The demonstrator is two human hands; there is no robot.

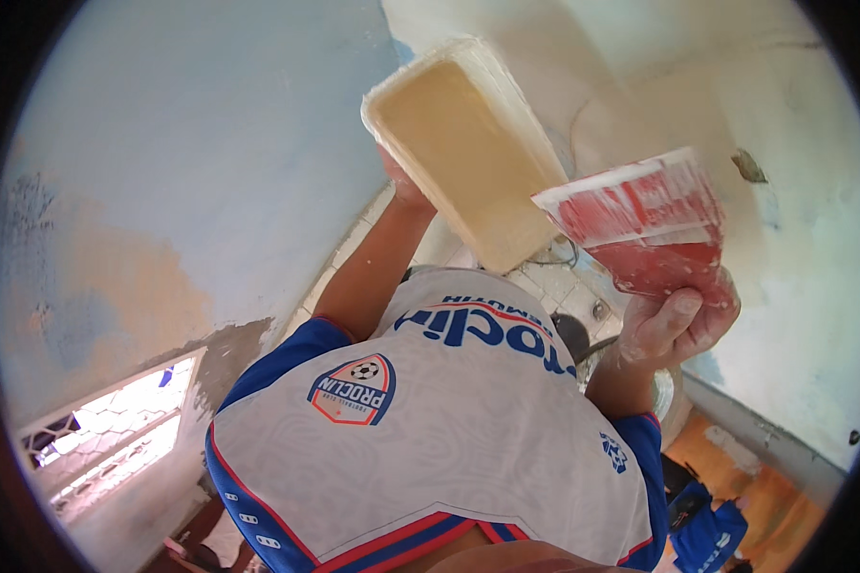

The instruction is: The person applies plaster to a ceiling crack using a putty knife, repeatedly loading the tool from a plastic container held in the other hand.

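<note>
My left hand grips a shallow rectangular tray by its left side, fingers mostly hidden behind it. The tray's rim is crusted with white filler and its inside looks beige. To the right, my right hand is closed round the lower end of a wide red putty spreader, thumb across its face. White filler is smeared over the spreader's broad blade, which points up and leftward. Its left corner overlaps the tray's right edge in the picture; whether they touch I cannot tell. White residue marks my right fingers.
A pale blue wall with patchy filler rises on the left, above a grilled window. The right wall has a small dark hole. Light floor tiles show below the tray. A blue fabric item lies at lower right.
</note>
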